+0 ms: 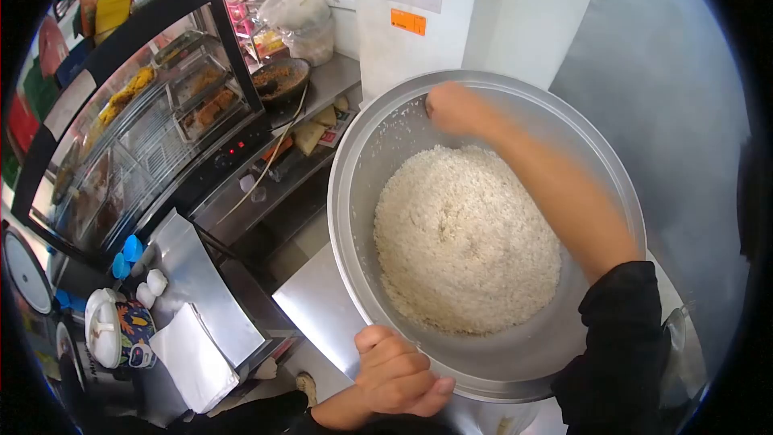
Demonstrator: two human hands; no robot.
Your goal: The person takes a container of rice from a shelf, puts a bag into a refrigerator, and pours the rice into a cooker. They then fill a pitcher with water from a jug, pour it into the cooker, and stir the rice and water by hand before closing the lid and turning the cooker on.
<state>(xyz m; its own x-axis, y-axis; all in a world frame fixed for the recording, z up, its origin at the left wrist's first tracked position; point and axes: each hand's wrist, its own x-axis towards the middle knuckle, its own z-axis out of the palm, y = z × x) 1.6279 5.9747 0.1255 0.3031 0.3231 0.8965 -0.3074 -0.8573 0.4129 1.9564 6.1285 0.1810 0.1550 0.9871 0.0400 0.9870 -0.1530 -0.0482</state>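
Rice (467,234) lies mounded in the pot (351,193), nearer the right hand (455,109), just beyond its far edge (blurred; I can't tell how open or what it holds). The left hand (398,374) is a fist against the near rim.

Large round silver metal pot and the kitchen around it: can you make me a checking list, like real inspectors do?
Surface: shiny metal tabletop under the large round silver metal pot.
Job's things: mound of white, rice-like grains in the pot; some stuck to its wall.
Clutter: white sheets, small blue cups.
Grippers: bare left hand curled at near rim; bare right hand blurred, at far inner wall.
Cables: thin pale cable by the display case.
Surroundings: black-framed glass display case holding food.
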